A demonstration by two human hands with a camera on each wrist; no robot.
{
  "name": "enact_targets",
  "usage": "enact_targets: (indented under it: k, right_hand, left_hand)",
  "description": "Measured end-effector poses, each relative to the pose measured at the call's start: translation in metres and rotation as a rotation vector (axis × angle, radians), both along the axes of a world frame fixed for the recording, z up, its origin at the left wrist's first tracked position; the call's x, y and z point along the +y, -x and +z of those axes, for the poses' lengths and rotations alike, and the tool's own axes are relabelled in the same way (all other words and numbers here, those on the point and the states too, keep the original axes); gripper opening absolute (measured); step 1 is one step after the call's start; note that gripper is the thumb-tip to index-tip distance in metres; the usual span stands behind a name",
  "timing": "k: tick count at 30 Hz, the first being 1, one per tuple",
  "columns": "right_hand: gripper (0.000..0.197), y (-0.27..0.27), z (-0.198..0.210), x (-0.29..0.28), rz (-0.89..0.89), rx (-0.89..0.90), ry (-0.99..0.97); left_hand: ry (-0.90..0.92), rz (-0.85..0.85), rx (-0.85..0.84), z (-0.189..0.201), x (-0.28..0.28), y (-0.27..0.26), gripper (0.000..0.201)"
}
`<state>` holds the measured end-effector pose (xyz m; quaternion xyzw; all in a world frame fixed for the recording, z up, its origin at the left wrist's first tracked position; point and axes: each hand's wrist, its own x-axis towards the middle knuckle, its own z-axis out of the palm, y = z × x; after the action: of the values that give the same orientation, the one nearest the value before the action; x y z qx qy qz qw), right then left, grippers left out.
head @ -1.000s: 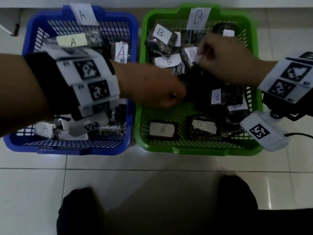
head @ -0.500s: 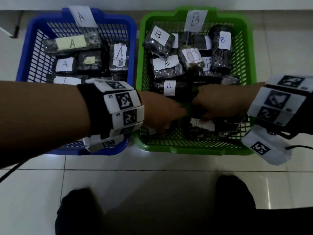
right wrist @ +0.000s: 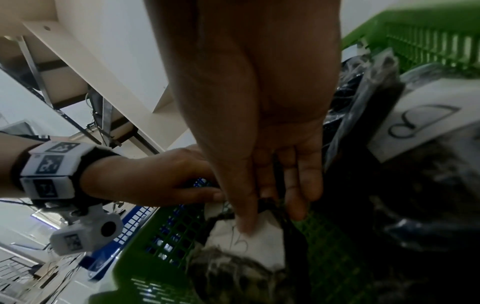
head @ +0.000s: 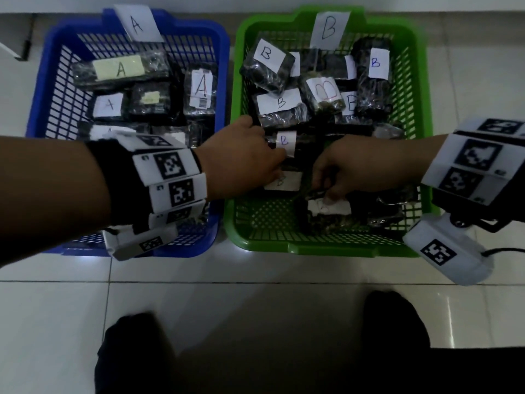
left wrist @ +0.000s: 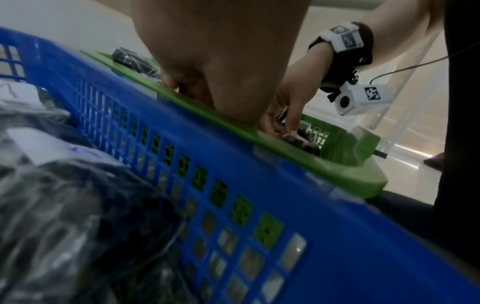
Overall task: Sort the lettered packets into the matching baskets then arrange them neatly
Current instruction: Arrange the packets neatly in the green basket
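The blue basket (head: 221, 81) on the left holds dark packets labelled A; the green basket (head: 326, 247) on the right holds packets labelled B. Both hands reach into the front half of the green basket. My left hand (head: 267, 169) has its fingers curled down onto a B packet (head: 284, 182) near the basket's left side; the fingertips are hidden. My right hand (head: 326, 191) pinches another B packet (head: 332, 207) at the front middle. In the right wrist view the thumb (right wrist: 244, 222) presses on its white label (right wrist: 262, 244), with the other fingers behind the packet's edge.
Paper tags A (head: 137, 24) and B (head: 329, 28) stand on the baskets' back rims. The baskets sit side by side on a pale tiled floor. The person's dark feet (head: 133, 354) are close in front. More B packets (head: 279, 102) fill the green basket's back.
Both hands came from the back of the green basket to its front half. The front-left B packet has slid toward the basket's middle under my left hand.
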<state>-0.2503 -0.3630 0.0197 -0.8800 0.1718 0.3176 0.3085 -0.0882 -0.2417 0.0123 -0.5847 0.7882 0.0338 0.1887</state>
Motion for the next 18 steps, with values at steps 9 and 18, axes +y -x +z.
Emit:
enact_targets:
  k: [9, 18]
  right_hand:
    - [0.026, 0.004, -0.013, 0.025, -0.368, -0.122, -0.219]
    - [0.020, 0.011, -0.014, 0.027, -0.366, 0.085, -0.161]
  left_hand:
    - [-0.026, -0.001, -0.031, -0.001, -0.002, 0.004, 0.032]
    - [-0.046, 0.166, 0.036, -0.007, -0.001, 0.023, 0.068]
